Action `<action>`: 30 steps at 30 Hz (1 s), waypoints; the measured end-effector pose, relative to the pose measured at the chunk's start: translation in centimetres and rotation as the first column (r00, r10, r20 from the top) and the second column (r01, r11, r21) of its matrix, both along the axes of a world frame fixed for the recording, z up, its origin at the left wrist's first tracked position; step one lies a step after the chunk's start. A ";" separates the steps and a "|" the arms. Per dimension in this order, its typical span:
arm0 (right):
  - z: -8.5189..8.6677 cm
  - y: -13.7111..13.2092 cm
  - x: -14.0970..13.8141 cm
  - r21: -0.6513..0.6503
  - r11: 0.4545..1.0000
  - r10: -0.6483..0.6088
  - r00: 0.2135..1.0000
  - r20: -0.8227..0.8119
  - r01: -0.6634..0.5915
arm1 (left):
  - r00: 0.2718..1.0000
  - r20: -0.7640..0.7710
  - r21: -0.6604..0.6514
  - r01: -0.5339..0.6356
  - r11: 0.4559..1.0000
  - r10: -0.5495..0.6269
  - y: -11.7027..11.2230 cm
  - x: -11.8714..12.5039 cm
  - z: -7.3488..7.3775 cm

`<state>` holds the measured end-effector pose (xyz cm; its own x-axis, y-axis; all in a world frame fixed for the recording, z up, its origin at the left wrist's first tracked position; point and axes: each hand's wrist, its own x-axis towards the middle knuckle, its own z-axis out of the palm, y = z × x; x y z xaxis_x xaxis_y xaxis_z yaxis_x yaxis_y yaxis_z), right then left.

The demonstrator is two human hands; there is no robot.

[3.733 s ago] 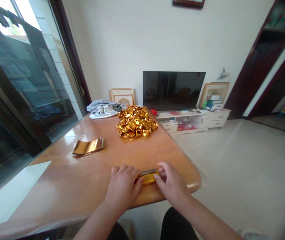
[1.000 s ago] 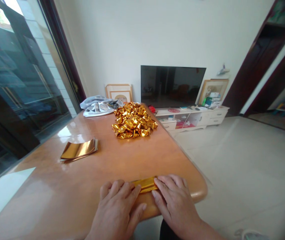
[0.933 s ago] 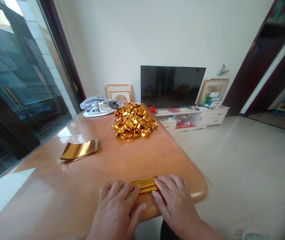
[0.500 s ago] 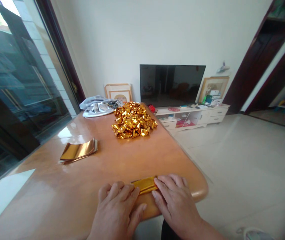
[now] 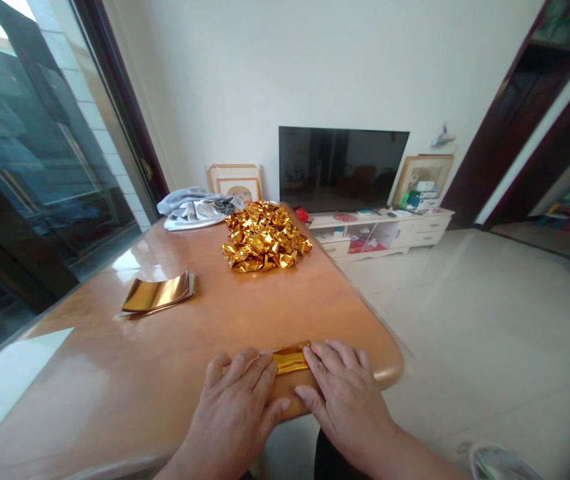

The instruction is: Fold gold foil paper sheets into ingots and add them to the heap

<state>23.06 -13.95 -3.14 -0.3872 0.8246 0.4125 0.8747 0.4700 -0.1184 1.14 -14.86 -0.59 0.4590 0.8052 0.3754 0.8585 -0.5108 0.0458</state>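
A folded strip of gold foil paper (image 5: 291,360) lies on the table near its front right edge. My left hand (image 5: 242,393) rests on the strip's left end, fingers stretched out flat and thumb apart. On the right end press the fingertips of my right hand (image 5: 342,387), also laid flat, its thumb off the strip near the table edge. Both hands cover the strip's ends; only its shiny middle shows. Further left sits a stack of gold foil sheets (image 5: 157,295), slightly curled. Beyond the strip is a heap of folded gold foil pieces (image 5: 265,240).
The brown table (image 5: 205,333) has a rounded front right corner. A pale sheet (image 5: 9,380) lies at the left, and grey cloth (image 5: 195,208) at the far end. Past the table stand a television (image 5: 342,167) and a low white cabinet (image 5: 425,230).
Both thumbs have drawn away from the strip, while the fingers stay on it. The left fingers lie flatter and cover more of its left end. The camera view has shifted slightly.
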 end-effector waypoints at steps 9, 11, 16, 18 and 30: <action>0.3 -0.1 -0.1 -0.019 1.000 -0.013 1.000 0.009 0.013 | 0.998 0.060 -0.042 0.002 0.999 0.001 -0.9 0.4 0.9; 0.3 -0.1 0.0 -0.020 1.000 -0.014 1.000 0.017 0.015 | 0.998 0.051 -0.061 0.035 0.998 -0.032 -0.8 0.7 1.0; 0.6 -0.2 0.3 -0.019 1.000 -0.008 0.999 0.039 0.008 | 0.998 0.003 -0.081 0.060 0.995 -0.060 -0.4 1.3 0.9; 0.7 -0.2 0.4 -0.024 1.000 -0.004 0.999 0.052 0.005 | 0.999 -0.014 -0.079 0.051 0.996 -0.052 -0.3 1.3 0.9; 1.0 -0.4 0.8 -0.052 0.999 -0.004 0.993 0.122 0.010 | 1.000 -0.003 -0.054 0.030 0.998 -0.030 -1.3 1.3 1.2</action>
<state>23.81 -14.33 -2.13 -0.4258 0.8468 0.3187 0.8874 0.4596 -0.0354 2.41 -16.16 0.56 0.4849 0.8099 0.3300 0.8430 -0.5333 0.0703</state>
